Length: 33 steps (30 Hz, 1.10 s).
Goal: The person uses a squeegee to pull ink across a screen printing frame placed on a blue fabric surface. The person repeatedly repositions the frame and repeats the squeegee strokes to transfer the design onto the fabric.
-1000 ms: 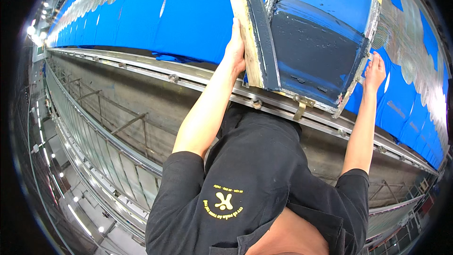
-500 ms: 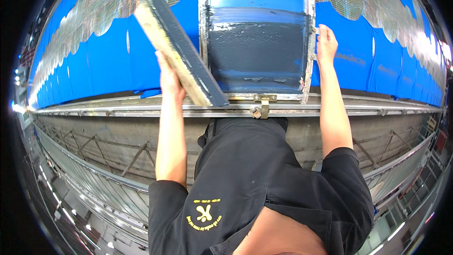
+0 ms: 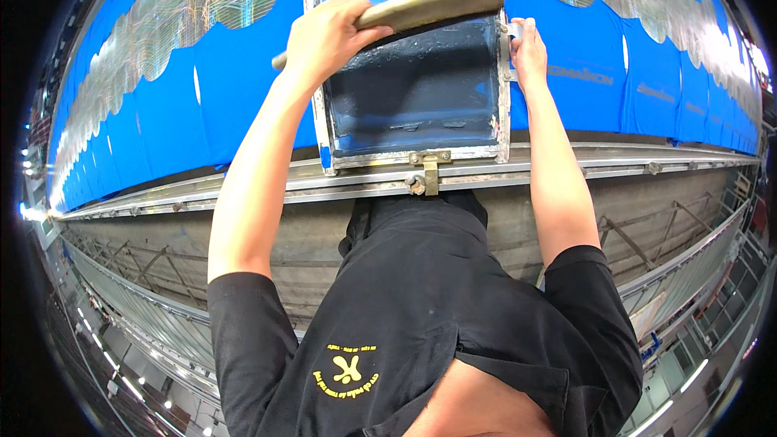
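Note:
A long squeegee (image 3: 441, 6) with a pale wooden back lies slantwise across the upper part of a screen-printing frame (image 3: 503, 125). My left hand (image 3: 328, 40) is closed round the squeegee's back near its left end. Below it, dark ink (image 3: 413, 85) coats the mesh, partly in the squeegee's shadow. Whether the blade touches the mesh is hidden. My right hand (image 3: 530, 53) is closed at the frame's right side, by small metal brackets; its fingers pinch the edge there.
Blue fabric pieces (image 3: 243, 89) lie in a row along the long table on both sides of the frame. A metal rail (image 3: 566, 159) runs along the near edge, with a brass-coloured bracket (image 3: 431, 174) fixed at the frame's near end.
My left hand has lifted the squeegee from beside the frame's left edge and swung it across the frame, turning it nearly crosswise. The right hand stays at the frame's right side.

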Available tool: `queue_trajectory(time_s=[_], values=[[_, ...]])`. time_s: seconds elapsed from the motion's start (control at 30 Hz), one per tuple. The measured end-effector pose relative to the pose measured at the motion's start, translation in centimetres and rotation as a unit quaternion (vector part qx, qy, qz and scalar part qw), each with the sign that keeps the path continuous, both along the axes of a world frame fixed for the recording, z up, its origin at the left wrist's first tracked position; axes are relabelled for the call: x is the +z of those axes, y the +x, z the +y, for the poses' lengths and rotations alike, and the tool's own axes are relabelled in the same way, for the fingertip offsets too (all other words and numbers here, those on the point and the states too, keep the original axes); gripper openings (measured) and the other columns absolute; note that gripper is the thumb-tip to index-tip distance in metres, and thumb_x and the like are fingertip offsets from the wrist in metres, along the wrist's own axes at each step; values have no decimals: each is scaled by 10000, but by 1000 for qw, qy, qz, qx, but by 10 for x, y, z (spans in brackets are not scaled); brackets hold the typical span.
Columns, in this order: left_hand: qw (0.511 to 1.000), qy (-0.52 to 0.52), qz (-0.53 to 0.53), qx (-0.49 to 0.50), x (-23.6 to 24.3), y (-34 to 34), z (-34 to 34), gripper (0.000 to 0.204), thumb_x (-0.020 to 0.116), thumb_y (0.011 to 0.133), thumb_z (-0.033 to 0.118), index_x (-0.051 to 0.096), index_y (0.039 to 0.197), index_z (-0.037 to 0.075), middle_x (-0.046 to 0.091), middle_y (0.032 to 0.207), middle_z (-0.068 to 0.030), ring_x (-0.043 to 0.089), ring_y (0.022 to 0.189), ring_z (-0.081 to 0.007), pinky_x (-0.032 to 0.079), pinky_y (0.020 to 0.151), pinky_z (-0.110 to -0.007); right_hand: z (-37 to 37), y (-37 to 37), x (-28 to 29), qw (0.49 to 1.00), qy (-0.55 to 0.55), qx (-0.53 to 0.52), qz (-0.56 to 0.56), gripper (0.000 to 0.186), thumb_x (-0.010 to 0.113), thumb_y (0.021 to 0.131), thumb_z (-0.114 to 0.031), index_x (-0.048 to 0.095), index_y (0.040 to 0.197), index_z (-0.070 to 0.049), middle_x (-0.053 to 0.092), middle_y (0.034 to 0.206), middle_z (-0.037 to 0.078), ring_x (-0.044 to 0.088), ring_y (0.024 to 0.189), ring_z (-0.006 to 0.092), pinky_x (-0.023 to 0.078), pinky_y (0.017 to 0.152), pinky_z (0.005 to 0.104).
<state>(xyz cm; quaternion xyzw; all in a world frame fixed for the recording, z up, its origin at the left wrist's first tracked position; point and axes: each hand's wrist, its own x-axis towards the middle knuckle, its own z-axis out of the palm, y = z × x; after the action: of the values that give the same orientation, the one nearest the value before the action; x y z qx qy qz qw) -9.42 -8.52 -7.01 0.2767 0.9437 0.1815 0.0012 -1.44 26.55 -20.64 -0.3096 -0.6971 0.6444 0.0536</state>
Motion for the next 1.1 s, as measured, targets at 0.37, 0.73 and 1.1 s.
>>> queue_trajectory(time_s=[0.37, 0.73, 1.1], values=[[985, -57, 99, -132, -76, -52, 34, 324, 774, 904, 415, 662, 976, 121, 697, 913, -68, 705, 963, -294, 561, 827, -440, 2, 3, 1, 999, -44, -1, -6, 519, 432, 1125, -562, 684, 1265, -130, 457, 707, -51, 368, 566, 43, 304, 502, 224], [975, -217, -33, -45, -52, -67, -2, 601, 714, 876, 679, 787, 892, 83, 757, 794, -146, 766, 798, -329, 624, 722, -455, -13, -50, 79, 800, 490, 274, 209, 622, 842, 854, -505, 742, 1225, -17, 738, 1174, 155, 683, 1114, 313, 522, 993, 423], [980, -193, -30, 26, -60, -52, 4, 575, 770, 806, 695, 796, 861, 123, 763, 801, -107, 766, 782, -312, 613, 675, -448, -51, -60, 56, 746, 584, 305, 100, 315, 876, 780, -334, 682, 920, -129, 669, 871, 25, 639, 882, 271, 514, 782, 413]])
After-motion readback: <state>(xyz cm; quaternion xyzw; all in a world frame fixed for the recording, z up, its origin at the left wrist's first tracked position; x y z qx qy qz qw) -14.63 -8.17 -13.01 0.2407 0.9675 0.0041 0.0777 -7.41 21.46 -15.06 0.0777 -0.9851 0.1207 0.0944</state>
